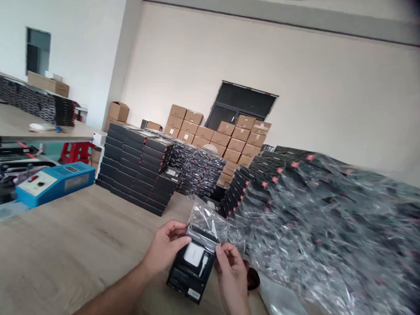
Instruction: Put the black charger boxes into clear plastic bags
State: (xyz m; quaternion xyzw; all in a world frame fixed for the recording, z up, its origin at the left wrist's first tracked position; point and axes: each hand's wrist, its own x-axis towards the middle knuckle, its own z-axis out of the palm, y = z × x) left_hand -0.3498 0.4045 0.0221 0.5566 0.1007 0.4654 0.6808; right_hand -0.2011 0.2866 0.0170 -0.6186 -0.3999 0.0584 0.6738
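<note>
A black retail box (190, 277) with a picture of a white charger and cable on its face is held between both hands above the wooden table. Clear plastic film (207, 215), seemingly a bag, stands up past the box's far end. My left hand (166, 246) pinches the upper left edge, thumb on the front face. At the upper right edge, my right hand (231, 271) closes thumb and fingers on the film beside the box. Whether the film covers the whole box is hard to tell.
Plastic-wrapped black boxes (322, 218) are heaped on the right. Unwrapped black boxes (134, 171) stand stacked ahead on the wooden table (61, 245). A blue machine (59, 181) sits at left. Clear bags (282, 299) lie near my right hand, beside a dark round object (253, 279). Cartons (230, 143) rise behind.
</note>
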